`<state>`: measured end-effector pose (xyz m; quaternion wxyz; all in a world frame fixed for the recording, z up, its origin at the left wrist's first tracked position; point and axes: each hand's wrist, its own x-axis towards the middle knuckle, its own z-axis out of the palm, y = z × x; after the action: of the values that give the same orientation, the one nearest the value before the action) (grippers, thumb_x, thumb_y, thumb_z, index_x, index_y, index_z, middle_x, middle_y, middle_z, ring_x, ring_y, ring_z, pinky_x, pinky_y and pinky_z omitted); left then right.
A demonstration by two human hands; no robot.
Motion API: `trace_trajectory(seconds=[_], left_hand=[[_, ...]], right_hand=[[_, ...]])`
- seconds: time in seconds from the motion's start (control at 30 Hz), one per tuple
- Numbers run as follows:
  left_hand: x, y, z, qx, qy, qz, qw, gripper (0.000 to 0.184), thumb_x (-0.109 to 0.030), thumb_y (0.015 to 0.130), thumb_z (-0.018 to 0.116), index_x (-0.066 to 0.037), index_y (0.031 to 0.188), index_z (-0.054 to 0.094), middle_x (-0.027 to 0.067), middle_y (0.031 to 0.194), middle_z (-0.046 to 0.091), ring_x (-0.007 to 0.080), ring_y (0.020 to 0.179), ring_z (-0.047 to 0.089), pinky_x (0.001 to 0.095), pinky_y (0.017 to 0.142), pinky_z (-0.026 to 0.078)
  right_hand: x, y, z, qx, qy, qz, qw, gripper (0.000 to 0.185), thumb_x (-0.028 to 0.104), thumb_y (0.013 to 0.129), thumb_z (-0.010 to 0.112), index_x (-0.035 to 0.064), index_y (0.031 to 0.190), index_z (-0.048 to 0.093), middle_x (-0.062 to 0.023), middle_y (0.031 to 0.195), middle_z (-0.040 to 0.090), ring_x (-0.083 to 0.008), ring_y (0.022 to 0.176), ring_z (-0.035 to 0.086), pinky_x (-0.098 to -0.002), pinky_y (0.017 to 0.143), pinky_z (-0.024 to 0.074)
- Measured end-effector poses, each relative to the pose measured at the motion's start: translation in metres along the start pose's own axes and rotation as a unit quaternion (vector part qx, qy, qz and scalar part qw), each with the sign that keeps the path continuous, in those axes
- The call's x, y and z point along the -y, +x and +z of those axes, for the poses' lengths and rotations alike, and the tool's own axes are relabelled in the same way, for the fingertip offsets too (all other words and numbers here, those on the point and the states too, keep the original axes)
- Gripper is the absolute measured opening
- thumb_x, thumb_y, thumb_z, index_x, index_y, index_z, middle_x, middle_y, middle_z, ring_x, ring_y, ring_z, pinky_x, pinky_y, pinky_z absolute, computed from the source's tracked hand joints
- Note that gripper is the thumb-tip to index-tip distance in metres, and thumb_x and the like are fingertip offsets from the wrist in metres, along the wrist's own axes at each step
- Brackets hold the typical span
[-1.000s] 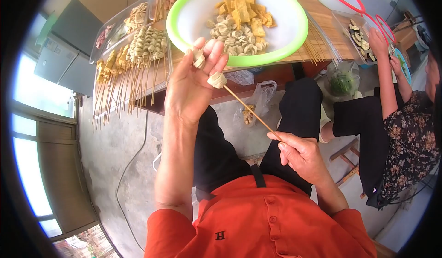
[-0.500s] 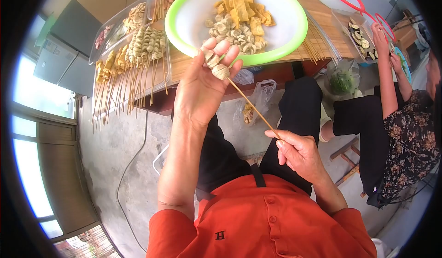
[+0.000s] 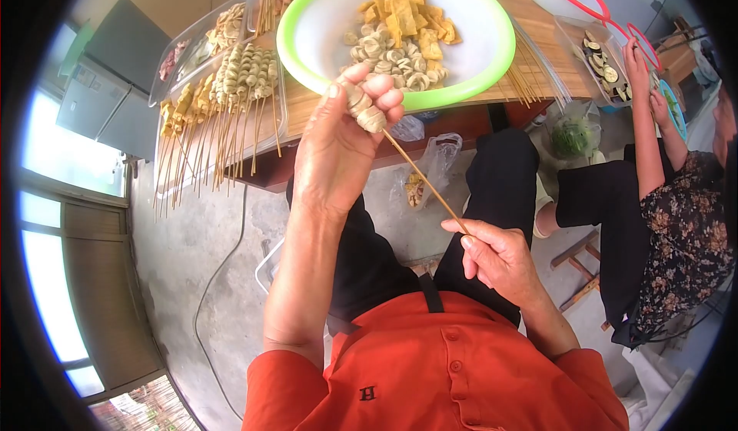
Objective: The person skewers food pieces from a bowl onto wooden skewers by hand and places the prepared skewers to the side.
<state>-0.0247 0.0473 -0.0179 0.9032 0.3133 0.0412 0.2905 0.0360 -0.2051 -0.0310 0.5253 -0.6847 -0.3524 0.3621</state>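
Note:
A thin wooden skewer [image 3: 425,179] slants between my two hands, with pale, knotted, tofu-like pieces [image 3: 366,114] threaded on its upper end. My left hand [image 3: 338,150] curls its fingers around those pieces. Lower down, my right hand [image 3: 500,258] pinches the skewer near its bare end. Just beyond my left hand stands a white basin [image 3: 323,43] with a lime-green rim. Inside it lie loose pale knots [image 3: 400,66] and a heap of golden-yellow slabs [image 3: 403,16].
At left, a clear tray [image 3: 283,112] holds several filled skewers [image 3: 244,73]. Bare skewers [image 3: 523,77] lie right of the basin. Another person [image 3: 684,231] sits at right by a tray of sliced eggplant [image 3: 601,62]. Plastic bags [image 3: 438,158] hang below the table.
The fingers of my left hand have curled more closely around the threaded pieces. My right hand and the skewer have hardly moved.

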Motion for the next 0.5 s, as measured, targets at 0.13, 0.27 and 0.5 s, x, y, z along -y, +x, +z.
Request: trace_trajectory(seconds=[0.13, 0.27, 0.5], left_hand=[[0.0003, -0.0026, 0.0073, -0.023, 0.033, 0.001, 0.999, 0.040, -0.029, 0.101, 0.049, 0.000, 0.129, 0.048, 0.0175, 0.115, 0.062, 0.0291, 0.104, 0.062, 0.0430, 0.097, 0.048], [-0.0010, -0.0031, 0.0042, 0.008, 0.049, -0.010, 0.999, 0.040, -0.029, 0.102, 0.047, 0.000, 0.130, 0.049, 0.0147, 0.116, 0.061, 0.0276, 0.106, 0.061, 0.0445, 0.099, 0.048], [0.0024, -0.0053, 0.0057, 0.023, 0.044, -0.023, 0.998, 0.038, -0.028, 0.101, 0.048, 0.001, 0.127, 0.051, 0.0138, 0.109, 0.062, 0.0267, 0.104, 0.061, 0.0447, 0.099, 0.049]], right_hand=[[0.0005, 0.0001, 0.0006, -0.003, 0.010, 0.000, 1.000, 0.028, 0.004, 0.097, 0.050, 0.0028, 0.121, 0.064, -0.0006, 0.057, 0.055, -0.0054, 0.050, 0.053, -0.0211, 0.047, 0.0409], [-0.0004, -0.0006, 0.0001, -0.003, 0.019, 0.004, 1.000, 0.028, 0.005, 0.098, 0.050, 0.0031, 0.122, 0.064, -0.0004, 0.057, 0.055, -0.0045, 0.049, 0.052, -0.0204, 0.046, 0.0396], [-0.0053, -0.0004, 0.0022, -0.006, 0.027, -0.012, 1.000, 0.029, 0.006, 0.098, 0.050, 0.0033, 0.124, 0.063, -0.0003, 0.057, 0.055, -0.0042, 0.049, 0.050, -0.0200, 0.046, 0.0392]])
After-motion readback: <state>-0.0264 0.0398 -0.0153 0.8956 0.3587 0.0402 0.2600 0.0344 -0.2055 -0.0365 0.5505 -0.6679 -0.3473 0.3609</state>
